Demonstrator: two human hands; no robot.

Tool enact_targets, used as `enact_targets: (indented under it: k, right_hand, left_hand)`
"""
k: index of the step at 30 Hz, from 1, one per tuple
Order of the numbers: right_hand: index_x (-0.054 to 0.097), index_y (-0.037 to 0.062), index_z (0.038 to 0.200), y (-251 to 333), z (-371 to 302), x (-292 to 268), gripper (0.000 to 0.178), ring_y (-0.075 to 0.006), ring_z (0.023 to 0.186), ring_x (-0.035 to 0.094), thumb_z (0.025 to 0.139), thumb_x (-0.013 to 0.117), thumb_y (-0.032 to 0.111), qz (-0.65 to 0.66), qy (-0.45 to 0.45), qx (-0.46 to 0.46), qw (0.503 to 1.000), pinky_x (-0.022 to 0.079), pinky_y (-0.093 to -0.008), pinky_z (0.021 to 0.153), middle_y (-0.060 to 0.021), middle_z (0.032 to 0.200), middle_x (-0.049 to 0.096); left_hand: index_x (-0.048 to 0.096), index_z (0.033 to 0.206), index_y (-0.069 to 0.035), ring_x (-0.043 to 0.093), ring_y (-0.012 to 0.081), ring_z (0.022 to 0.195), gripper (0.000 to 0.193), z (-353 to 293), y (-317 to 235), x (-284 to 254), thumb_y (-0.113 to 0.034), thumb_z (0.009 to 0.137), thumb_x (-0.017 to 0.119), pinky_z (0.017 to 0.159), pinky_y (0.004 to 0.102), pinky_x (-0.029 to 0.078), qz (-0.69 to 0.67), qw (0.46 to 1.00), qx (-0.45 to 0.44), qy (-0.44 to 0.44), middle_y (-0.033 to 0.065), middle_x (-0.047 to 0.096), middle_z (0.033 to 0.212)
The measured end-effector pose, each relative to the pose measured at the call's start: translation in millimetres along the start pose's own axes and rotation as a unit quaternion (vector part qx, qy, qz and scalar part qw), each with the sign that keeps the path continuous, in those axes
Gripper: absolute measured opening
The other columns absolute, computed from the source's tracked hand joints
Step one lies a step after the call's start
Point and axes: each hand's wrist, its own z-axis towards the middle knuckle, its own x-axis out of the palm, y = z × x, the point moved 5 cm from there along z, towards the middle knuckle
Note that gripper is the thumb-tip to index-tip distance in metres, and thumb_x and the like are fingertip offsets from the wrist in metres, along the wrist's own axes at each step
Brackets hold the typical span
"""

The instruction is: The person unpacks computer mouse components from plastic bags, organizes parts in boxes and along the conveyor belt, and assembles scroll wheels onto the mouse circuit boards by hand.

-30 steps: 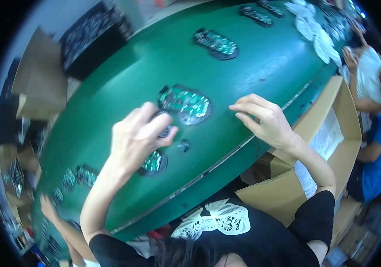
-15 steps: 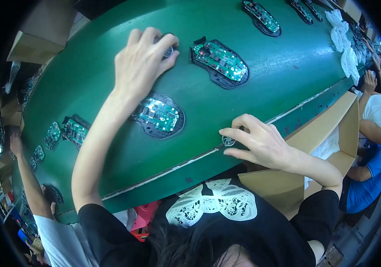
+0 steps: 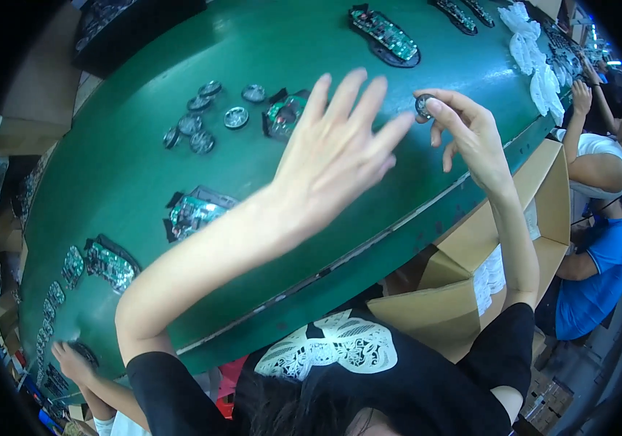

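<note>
My right hand pinched a small round silver disc; my left hand hovered spread, fingers apart, above the green table.

Green conveyor surface with bystander items, as I see it from the head camera.
Several green circuit boards lie on dark trays, a cluster of small round discs sits far left, white cloths are piled far right, open cardboard boxes stand below the edge, and a co-worker in blue sits at right.
</note>
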Motion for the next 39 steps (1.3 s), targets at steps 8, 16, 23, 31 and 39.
enact_targets:
  k: [8, 16, 23, 31, 39]
  right_hand:
    - [0.063, 0.0016, 0.126, -2.2, -20.1, -12.7, 0.041, -0.0082, 0.073, 0.060, 0.098, 0.061, 0.031, 0.076, -0.040, 0.022, 0.996, 0.050, -0.0200, 0.045, -0.0075, 0.104, 0.064]
    - [0.066, 0.0007, 0.121, -19.1, -29.3, -28.2, 0.038, -0.0078, 0.071, 0.058, 0.097, 0.062, 0.030, 0.077, -0.063, 0.028, 0.995, 0.049, -0.0200, 0.046, -0.0052, 0.095, 0.062]
    - [0.066, -0.0008, 0.120, -27.2, -34.0, -38.0, 0.037, -0.0083, 0.073, 0.062, 0.097, 0.062, 0.028, 0.055, -0.089, 0.014, 0.994, 0.050, -0.0206, 0.046, -0.0081, 0.101, 0.065]
    - [0.066, -0.0002, 0.120, -14.1, -28.6, -18.3, 0.034, -0.0079, 0.072, 0.062, 0.097, 0.063, 0.026, 0.015, -0.047, -0.025, 0.998, 0.050, -0.0202, 0.047, -0.0057, 0.095, 0.066]
    - [0.064, 0.0018, 0.122, -1.1, -37.4, 20.0, 0.032, -0.0082, 0.073, 0.064, 0.094, 0.066, 0.016, -0.037, -0.004, -0.010, 0.999, 0.049, -0.0192, 0.047, -0.0057, 0.094, 0.064]
  left_hand:
    - [0.043, 0.144, -0.016, 0.035, 0.0541, 0.131, 0.085, 93.5, 65.0, 51.3, -0.045, 0.073, 0.078, 0.103, 0.0649, 0.034, -0.010, 0.993, -0.119, -0.013, 0.0339, 0.031, 0.146]
    - [0.069, 0.116, -0.019, 0.047, 0.0411, 0.115, 0.060, 109.8, 57.0, 28.9, -0.056, 0.070, 0.074, 0.092, 0.0549, 0.043, 0.066, 0.988, -0.132, 0.035, 0.0181, 0.055, 0.123]
    - [0.064, 0.122, -0.025, 0.040, 0.0466, 0.125, 0.069, -12.4, -28.8, -29.6, -0.048, 0.060, 0.083, 0.102, 0.0586, 0.037, -0.198, 0.969, -0.006, 0.149, 0.0200, 0.046, 0.135]
    - [0.063, 0.123, -0.024, 0.032, 0.0453, 0.132, 0.071, -60.2, -13.9, -3.2, -0.048, 0.059, 0.084, 0.106, 0.0650, 0.029, -0.079, 0.983, -0.035, 0.160, 0.0175, 0.040, 0.140]
    - [0.055, 0.136, -0.026, 0.028, 0.0498, 0.137, 0.078, -61.2, -12.1, -10.6, -0.041, 0.065, 0.084, 0.107, 0.0639, 0.031, -0.092, 0.983, -0.056, 0.151, 0.0226, 0.031, 0.149]
